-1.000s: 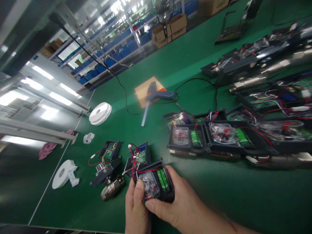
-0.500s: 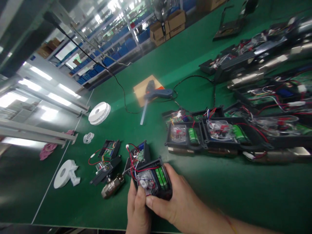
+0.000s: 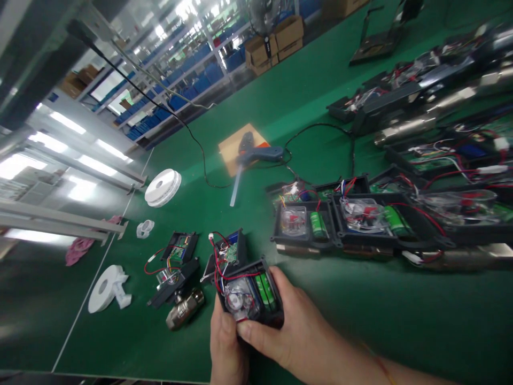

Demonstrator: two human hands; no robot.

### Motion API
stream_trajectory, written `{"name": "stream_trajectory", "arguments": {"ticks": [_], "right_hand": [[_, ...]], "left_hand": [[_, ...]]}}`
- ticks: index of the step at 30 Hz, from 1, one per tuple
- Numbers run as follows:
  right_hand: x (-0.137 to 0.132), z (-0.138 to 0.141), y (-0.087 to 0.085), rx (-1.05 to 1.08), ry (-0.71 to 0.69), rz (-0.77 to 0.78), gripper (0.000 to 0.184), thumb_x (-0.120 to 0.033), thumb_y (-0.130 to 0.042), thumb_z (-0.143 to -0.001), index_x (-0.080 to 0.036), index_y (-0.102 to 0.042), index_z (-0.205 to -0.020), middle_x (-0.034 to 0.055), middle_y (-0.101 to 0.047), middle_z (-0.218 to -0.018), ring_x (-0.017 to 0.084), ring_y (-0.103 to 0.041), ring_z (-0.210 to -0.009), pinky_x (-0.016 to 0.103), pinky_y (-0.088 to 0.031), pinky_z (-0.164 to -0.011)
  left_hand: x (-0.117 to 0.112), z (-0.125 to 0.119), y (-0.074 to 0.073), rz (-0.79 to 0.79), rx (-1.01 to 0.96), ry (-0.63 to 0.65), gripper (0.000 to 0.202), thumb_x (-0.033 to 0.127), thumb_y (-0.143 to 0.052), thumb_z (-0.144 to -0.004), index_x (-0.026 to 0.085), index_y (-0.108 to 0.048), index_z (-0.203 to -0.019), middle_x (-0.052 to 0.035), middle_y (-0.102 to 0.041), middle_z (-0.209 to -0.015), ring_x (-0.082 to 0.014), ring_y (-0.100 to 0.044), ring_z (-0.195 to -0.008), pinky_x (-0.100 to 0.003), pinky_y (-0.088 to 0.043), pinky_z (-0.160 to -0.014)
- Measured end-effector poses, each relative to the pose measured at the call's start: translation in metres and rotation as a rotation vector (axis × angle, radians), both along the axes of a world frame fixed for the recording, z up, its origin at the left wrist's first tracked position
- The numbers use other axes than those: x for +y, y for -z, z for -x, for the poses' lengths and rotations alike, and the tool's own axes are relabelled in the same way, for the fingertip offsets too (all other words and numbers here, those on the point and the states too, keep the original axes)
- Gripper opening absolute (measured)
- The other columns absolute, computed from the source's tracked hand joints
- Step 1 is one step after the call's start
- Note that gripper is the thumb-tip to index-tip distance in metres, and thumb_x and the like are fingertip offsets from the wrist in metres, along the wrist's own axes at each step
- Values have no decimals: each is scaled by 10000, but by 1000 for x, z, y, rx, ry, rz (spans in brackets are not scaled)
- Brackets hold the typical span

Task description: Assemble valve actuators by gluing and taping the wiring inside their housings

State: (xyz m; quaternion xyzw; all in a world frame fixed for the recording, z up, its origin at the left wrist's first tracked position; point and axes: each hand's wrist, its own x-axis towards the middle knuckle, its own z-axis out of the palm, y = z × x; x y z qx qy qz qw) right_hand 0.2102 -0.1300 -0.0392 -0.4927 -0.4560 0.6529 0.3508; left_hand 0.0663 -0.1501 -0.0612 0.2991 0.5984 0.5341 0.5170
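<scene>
Both of my hands hold an open black device housing (image 3: 250, 294) low in the middle of the view. Inside it are green battery cells, a clear round part and red wires that run to its hinged lid (image 3: 229, 252). My left hand (image 3: 226, 350) grips the housing from below, thumb on its near edge. My right hand (image 3: 294, 331) wraps its right side, thumb pressed on the near rim. Just left of them lies another opened black unit (image 3: 174, 270) with a metal valve body (image 3: 184, 309).
A row of opened black units (image 3: 352, 222) with batteries and wires lies to the right. A blue glue gun (image 3: 258, 154) rests on a cardboard piece. White tape rolls (image 3: 162, 187) (image 3: 105, 287) and a pink rag (image 3: 78, 250) lie on the green mat's left.
My left thumb has slid off the clear round part down to the housing's near edge. The housing has stayed between both hands, and the view has shifted slightly.
</scene>
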Motion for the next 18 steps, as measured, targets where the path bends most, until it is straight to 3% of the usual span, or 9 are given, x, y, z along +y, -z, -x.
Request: {"name": "stream_trajectory", "arguments": {"ticks": [3, 7, 11, 15, 18], "right_hand": [[2, 0, -1, 2, 4, 1, 451, -337, -762, -727, -220, -572, -1119, 24, -728, -949, 224, -656, -816, 338, -487, -709], [2, 0, 0, 10, 11, 6, 487, -335, -764, -726, -219, -571, -1157, 40, -728, -1020, 244, -669, -888, 353, -507, -760], [6, -8, 5, -40, -35, -72, 394, -450, -663, -863, -213, -599, -1172, 75, -724, -1076, 268, -672, -978, 394, -511, -864], [18, -14, 5, -147, -78, -150, 404, -563, -486, -970, -209, -640, -1087, 93, -726, -1054, 274, -673, -991, 418, -507, -920], [27, -9, 2, -238, -19, -181, 385, -537, -528, -942, -209, -590, -1133, 93, -718, -1088, 269, -669, -1022, 417, -517, -925]], "left_hand": [[-3, 2, -2, 16, -71, 8, 728, 708, -796, -643, 228, -713, -1184, -94, -755, -1090, -369, -661, -1132, -441, -545, -993], [-8, 13, 2, 28, -15, 3, 771, 658, -867, -578, 207, -717, -1185, -114, -737, -1172, -397, -564, -1289, -450, -480, -1087], [-11, 19, 7, -9, 64, -14, 769, 583, -875, -628, 193, -680, -1261, -135, -682, -1308, -386, -498, -1364, -447, -403, -1156], [-7, 15, -1, -51, 113, 62, 687, 527, -845, -691, 190, -685, -1268, -131, -645, -1368, -365, -494, -1373, -401, -396, -1158], [1, 15, -11, -105, 167, 112, 586, 527, -825, -713, 212, -735, -1199, -107, -680, -1315, -346, -540, -1321, -376, -422, -1130]]}}
